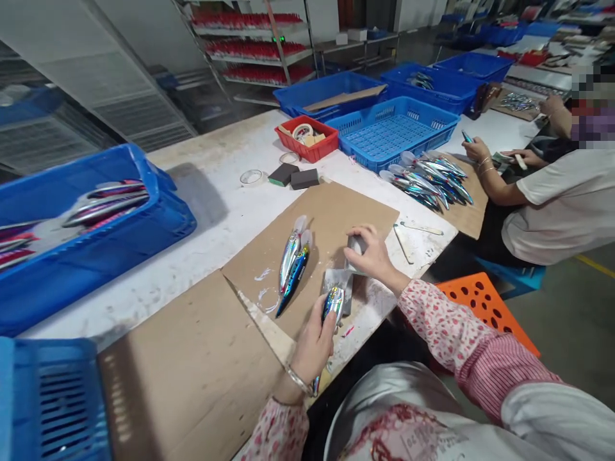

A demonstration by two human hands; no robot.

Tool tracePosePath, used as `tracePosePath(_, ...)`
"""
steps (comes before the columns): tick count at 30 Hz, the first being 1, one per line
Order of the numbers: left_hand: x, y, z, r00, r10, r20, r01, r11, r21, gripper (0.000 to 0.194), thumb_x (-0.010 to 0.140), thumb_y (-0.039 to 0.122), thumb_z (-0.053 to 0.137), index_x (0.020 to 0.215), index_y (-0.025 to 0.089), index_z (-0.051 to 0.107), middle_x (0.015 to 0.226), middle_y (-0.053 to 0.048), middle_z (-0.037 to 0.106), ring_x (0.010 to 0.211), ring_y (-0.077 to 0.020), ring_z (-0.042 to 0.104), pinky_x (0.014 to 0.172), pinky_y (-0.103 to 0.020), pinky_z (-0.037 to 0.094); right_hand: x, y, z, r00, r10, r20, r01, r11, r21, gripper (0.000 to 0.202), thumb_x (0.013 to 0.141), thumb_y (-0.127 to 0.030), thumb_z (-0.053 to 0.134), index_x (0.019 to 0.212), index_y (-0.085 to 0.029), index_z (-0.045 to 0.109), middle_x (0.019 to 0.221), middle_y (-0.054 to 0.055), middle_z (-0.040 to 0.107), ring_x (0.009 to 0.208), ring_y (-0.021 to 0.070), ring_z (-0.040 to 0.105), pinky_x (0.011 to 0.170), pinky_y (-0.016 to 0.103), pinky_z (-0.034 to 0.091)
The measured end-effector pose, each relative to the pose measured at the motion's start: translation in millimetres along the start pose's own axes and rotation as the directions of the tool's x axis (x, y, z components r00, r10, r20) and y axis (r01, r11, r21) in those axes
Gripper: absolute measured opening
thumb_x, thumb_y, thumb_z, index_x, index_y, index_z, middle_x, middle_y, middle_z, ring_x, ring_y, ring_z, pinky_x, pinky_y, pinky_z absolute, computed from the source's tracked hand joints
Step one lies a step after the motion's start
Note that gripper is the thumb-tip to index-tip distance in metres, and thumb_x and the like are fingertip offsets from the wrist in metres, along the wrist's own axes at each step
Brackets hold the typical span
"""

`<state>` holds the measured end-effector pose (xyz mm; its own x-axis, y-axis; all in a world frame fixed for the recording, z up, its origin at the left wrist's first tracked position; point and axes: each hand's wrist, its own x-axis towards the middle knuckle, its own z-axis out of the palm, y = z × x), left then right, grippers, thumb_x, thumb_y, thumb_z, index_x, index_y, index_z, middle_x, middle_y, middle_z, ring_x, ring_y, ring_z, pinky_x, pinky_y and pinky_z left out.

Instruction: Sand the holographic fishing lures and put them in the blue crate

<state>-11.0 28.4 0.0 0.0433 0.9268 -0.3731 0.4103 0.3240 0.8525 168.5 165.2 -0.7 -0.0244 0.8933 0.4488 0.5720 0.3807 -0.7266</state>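
Observation:
My left hand [312, 339] is wrapped round a shiny blue and silver fishing lure [334, 303], whose tail shows below the wrist. My right hand [369, 253] is closed round a small pale grey thing [356, 245], too covered by the fingers to name. Between the hands, a grey sheet [342, 282] lies at the edge of the cardboard [346, 205]. To the left of them, two more fishing lures rest side by side: a silver one [289, 259] and a dark blue one [296, 272], both with clear lips.
A blue bin [168, 211] of lures stands left. Ahead are two dark sanding blocks [304, 179], a red basket [317, 152] holding tape and a blue crate [398, 131]. At right, a co-worker's hand [476, 151] holds a lure beside a lure pile [432, 179].

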Motion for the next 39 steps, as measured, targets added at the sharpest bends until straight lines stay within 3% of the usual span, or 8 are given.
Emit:
tracePosePath(5, -2, -3, 15.2, 0.996, 0.079, -0.051, -0.068, 0.977, 0.202, 0.059, 0.093, 0.044, 0.034, 0.145, 0.018, 0.031, 0.104, -0.012, 0.069, 0.076, -0.0211, 0.068, 0.07, -0.032, 0.052, -16, -8, 6, 0.994, 0.047, 0.098, -0.031, 0.986, -0.165, 0.032, 0.075, -0.031, 0.065, 0.105, -0.022, 0.064, 0.11, 0.007, 0.056, 0.104, 0.0258, 0.049, 0.094, 0.041, 0.041)
tracePosePath(8, -4, -7, 22.5, 0.985, 0.147, -0.088, -0.116, 0.951, 0.285, 0.06, 0.092, 0.042, 0.037, 0.147, 0.019, 0.029, 0.132, -0.016, 0.058, 0.105, -0.0276, 0.065, 0.084, -0.037, 0.051, -24, -16, -2, 0.972, -0.007, 0.234, 0.055, 0.979, -0.198, 0.034, 0.075, -0.032, 0.066, 0.108, -0.023, 0.063, 0.112, 0.006, 0.056, 0.105, 0.0256, 0.048, 0.093, 0.04, 0.04)
tracePosePath(11, -8, -8, 26.7, 0.967, 0.225, -0.122, -0.171, 0.922, 0.348, 0.057, 0.094, 0.04, 0.036, 0.147, 0.019, 0.029, 0.135, -0.016, 0.057, 0.112, -0.0277, 0.062, 0.085, -0.037, 0.052, -14, -18, -12, 0.94, -0.008, 0.341, 0.095, 0.966, -0.239, 0.033, 0.077, -0.033, 0.065, 0.108, -0.024, 0.064, 0.111, 0.005, 0.057, 0.106, 0.0253, 0.047, 0.094, 0.04, 0.039)
tracePosePath(17, -19, -7, 27.2, 0.885, 0.382, -0.266, -0.126, 0.747, 0.653, 0.052, 0.095, 0.038, 0.04, 0.144, 0.021, 0.033, 0.126, -0.013, 0.063, 0.097, -0.0237, 0.068, 0.071, -0.03, 0.053, 20, -7, -15, 0.96, 0.081, 0.267, 0.005, 0.952, -0.307, 0.036, 0.076, -0.032, 0.064, 0.111, -0.022, 0.063, 0.113, 0.006, 0.055, 0.106, 0.0256, 0.047, 0.093, 0.039, 0.039)
tracePosePath(26, -10, -7, 28.2, 0.955, 0.254, -0.152, -0.043, 0.628, 0.777, 0.059, 0.096, 0.031, 0.039, 0.149, 0.016, 0.02, 0.096, -0.01, 0.071, 0.072, -0.0193, 0.07, 0.056, -0.026, 0.047, -20, -16, 8, 0.913, 0.122, 0.39, 0.006, 0.95, -0.311, 0.035, 0.079, -0.034, 0.063, 0.112, -0.023, 0.061, 0.113, 0.005, 0.055, 0.107, 0.0245, 0.045, 0.093, 0.038, 0.038)
tracePosePath(29, -10, -2, 31.5, 0.952, 0.254, -0.171, -0.005, 0.571, 0.821, 0.061, 0.094, 0.029, 0.042, 0.149, 0.015, 0.022, 0.095, -0.01, 0.071, 0.066, -0.0179, 0.068, 0.053, -0.025, 0.046, -13, -16, 8, 0.877, 0.135, 0.461, 0.013, 0.952, -0.305, 0.033, 0.08, -0.033, 0.062, 0.111, -0.025, 0.061, 0.112, 0.004, 0.055, 0.108, 0.0237, 0.045, 0.093, 0.037, 0.038)
tracePosePath(33, -11, 2, 36.4, 0.947, 0.251, -0.202, 0.056, 0.49, 0.87, 0.063, 0.091, 0.027, 0.049, 0.149, 0.016, 0.026, 0.09, -0.008, 0.071, 0.057, -0.016, 0.065, 0.048, -0.024, 0.044, -2, -14, 8, 0.89, 0.219, 0.399, -0.031, 0.904, -0.426, 0.033, 0.081, -0.033, 0.059, 0.113, -0.023, 0.061, 0.115, 0.007, 0.053, 0.111, 0.0269, 0.043, 0.09, 0.041, 0.038)
tracePosePath(39, -10, -2, 41.1, 0.938, 0.276, -0.209, 0.073, 0.431, 0.9, 0.063, 0.091, 0.027, 0.048, 0.149, 0.018, 0.026, 0.085, -0.005, 0.069, 0.056, -0.0138, 0.064, 0.048, -0.023, 0.044, -5, -14, 10, 0.849, 0.164, 0.502, 0.021, 0.94, -0.341, 0.033, 0.079, -0.033, 0.062, 0.11, -0.024, 0.062, 0.109, 0.005, 0.056, 0.108, 0.025, 0.046, 0.09, 0.039, 0.038)
